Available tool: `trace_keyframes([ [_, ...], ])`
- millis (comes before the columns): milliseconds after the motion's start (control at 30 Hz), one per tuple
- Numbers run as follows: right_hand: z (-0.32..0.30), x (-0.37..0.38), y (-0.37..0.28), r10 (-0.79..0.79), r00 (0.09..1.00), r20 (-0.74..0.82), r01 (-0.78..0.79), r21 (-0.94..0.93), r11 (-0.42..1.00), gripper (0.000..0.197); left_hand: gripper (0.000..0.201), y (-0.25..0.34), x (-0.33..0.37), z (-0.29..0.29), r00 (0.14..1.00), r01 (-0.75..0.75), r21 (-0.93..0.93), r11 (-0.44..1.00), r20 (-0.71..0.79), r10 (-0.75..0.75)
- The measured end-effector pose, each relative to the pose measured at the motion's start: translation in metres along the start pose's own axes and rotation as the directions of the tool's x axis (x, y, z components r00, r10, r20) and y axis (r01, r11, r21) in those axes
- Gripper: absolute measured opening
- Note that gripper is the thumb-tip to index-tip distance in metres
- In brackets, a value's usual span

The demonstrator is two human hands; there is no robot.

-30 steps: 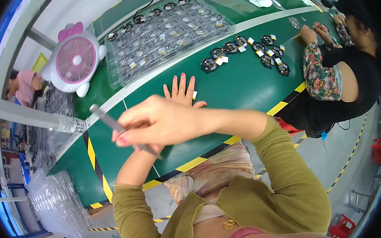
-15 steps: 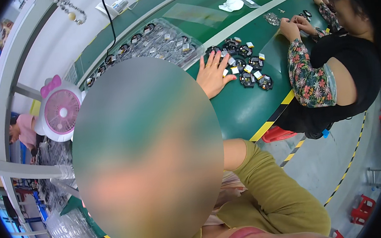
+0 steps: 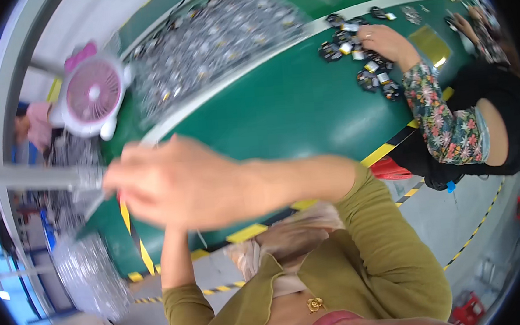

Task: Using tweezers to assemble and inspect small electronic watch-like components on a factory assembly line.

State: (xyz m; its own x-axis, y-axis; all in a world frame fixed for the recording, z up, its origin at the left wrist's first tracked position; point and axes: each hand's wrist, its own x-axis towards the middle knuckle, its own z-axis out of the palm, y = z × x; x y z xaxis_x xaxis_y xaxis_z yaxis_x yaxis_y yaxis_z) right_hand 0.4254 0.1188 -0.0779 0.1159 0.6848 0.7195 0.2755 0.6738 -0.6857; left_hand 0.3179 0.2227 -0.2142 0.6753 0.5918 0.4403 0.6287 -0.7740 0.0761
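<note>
My right hand is over the near left part of the green table, its arm stretched across in front of me. Its fingers look bent but are smeared by motion, so whether they hold anything does not show. My left forearm rises from below and passes behind the right hand, which hides the left hand. Beyond them lies a clear plastic tray filled with small dark parts. Several black round electronic parts with white-and-yellow pieces lie at the far right, under a co-worker's hand.
A pink-and-white fan stands at the left, near a grey metal frame bar. Stacked clear plastic trays are at the lower left. A co-worker's floral sleeve reaches in from the right. Yellow-black tape lines the table edge.
My right hand has left the black parts and swung left toward me. The co-worker's hand has come onto those parts. The view has shifted, showing more of the filled tray.
</note>
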Motion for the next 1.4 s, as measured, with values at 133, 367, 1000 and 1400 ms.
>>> trace_keyframes([
  [133,0.005,-0.007,0.047,0.192,0.981,0.041,-0.186,-0.106,0.977,0.022,0.038,-0.027,-0.034,0.005,0.972,0.028,-0.148,0.989,0.234,0.008],
  [367,0.008,-0.062,0.115,0.596,0.800,0.069,-0.499,-0.476,0.724,0.026,0.039,-0.034,-0.031,-0.007,0.990,0.138,-0.669,0.731,0.107,-0.089],
  [1000,0.049,-0.076,0.108,0.648,0.752,-0.121,-0.638,0.111,0.762,0.020,0.035,-0.038,-0.036,-0.021,0.954,0.176,-0.980,-0.098,0.194,-0.227],
  [1400,0.053,-0.085,0.107,0.793,0.609,-0.023,-0.773,0.207,0.600,0.025,0.012,-0.033,-0.042,-0.013,0.942,0.133,-0.823,0.552,-0.069,-0.329],
])
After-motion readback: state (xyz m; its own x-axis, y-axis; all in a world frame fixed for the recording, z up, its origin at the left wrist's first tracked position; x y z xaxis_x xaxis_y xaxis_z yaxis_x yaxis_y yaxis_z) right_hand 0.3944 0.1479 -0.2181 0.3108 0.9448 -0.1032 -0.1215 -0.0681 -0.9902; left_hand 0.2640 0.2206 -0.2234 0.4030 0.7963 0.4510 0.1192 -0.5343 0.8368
